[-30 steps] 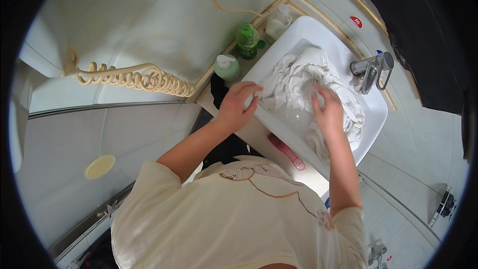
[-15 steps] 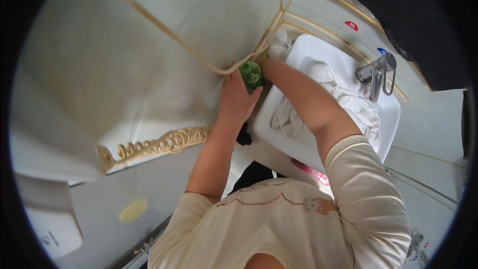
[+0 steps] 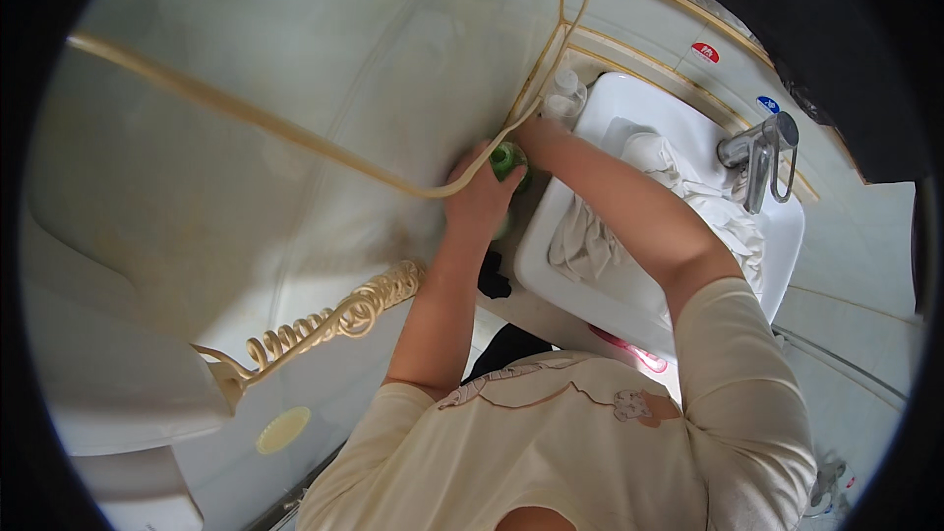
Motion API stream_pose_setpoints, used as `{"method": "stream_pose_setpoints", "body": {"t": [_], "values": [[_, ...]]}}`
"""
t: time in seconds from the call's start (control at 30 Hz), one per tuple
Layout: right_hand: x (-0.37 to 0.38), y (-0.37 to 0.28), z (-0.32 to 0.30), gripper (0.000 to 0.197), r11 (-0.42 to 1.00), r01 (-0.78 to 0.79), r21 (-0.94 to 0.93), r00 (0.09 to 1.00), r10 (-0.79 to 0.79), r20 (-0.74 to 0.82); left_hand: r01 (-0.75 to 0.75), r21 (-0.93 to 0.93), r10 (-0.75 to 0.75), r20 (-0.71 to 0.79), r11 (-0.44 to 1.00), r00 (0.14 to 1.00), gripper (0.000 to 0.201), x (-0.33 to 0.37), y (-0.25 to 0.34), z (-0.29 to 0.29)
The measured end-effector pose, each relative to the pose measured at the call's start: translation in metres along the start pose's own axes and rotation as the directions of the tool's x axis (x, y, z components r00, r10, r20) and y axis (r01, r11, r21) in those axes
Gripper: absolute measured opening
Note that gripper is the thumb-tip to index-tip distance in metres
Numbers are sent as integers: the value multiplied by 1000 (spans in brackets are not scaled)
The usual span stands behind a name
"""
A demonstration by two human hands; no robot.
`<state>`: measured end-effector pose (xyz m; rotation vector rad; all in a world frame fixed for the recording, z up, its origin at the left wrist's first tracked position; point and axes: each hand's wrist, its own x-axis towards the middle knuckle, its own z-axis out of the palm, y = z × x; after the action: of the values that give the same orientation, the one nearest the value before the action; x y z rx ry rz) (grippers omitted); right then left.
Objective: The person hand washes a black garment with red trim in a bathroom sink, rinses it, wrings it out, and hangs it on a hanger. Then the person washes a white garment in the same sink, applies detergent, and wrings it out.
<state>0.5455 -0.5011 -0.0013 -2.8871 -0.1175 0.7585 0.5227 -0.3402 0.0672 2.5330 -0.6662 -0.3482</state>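
Beside the wall corner, my left hand (image 3: 477, 195) is closed around a green, see-through bottle (image 3: 505, 159) with an open-looking round top. My right hand (image 3: 542, 142) reaches in from the other side, just right of the bottle's top; it is blurred and its fingers are mostly hidden. A clear pump bottle (image 3: 564, 96) stands right behind the right hand. My right forearm passes over the white washbasin (image 3: 536, 258), where wet-looking white cloth (image 3: 590, 236) lies bunched up. The lower part of the green bottle is covered by my left hand.
A cream cord (image 3: 324, 143) hangs in front of the left wall and crosses near my hands. A chrome faucet (image 3: 762, 152) stands at the basin's right rim. Below lie a black item (image 3: 494, 277) and a pink object (image 3: 629, 346). A coiled cord (image 3: 324, 323) hangs at left.
The whole view has shifted slightly. The hanging cord now sits lower across the left wall. My left hand stays on the green bottle, while my right hand has shifted slightly and is blurred.
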Motion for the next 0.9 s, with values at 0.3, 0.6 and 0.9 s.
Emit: {"method": "stream_pose_setpoints", "body": {"t": [0.3,0.6,0.9], "values": [[-151,-22,-9,33,180,554,813,750,316,-581,-211,-50,208,-53,976,977,51,-12,17,3],[-144,-20,-2,41,714,423,558,655,184,-733,-284,5,284,-79,959,956,55,-4,17,11],[-132,-35,-35,23,979,-7,202,863,108,-493,-178,57,174,68,982,982,59,1,11,9]]}}
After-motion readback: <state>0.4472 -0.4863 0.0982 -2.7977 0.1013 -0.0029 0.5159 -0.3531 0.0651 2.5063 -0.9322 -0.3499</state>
